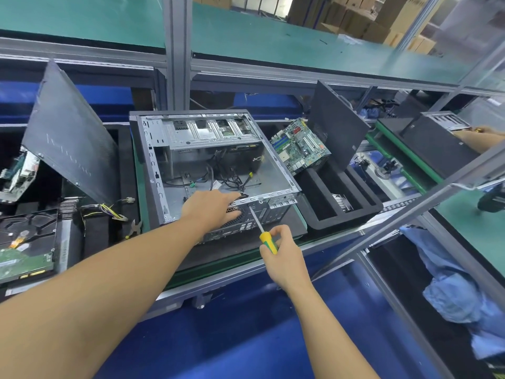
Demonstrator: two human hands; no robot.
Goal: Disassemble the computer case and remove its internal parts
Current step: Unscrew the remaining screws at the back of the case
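Case [153, 160] lies opened on the bench; motherboard [299, 146] is already out, leaning beside it. Cables [232, 179] remain inside. Left hand [210, 207] presses flat on the rear rim; right hand [284, 255] grips screwdriver [266, 239] against the rear panel.

Motherboard [300, 146] right of computer case [213, 162]

yellow-green screwdriver handle [268, 242], green motherboard [299, 146]

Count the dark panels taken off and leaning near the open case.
2. One panel leans left of the case. The other panel leans to its right, behind the motherboard. More may be hidden outside the view.
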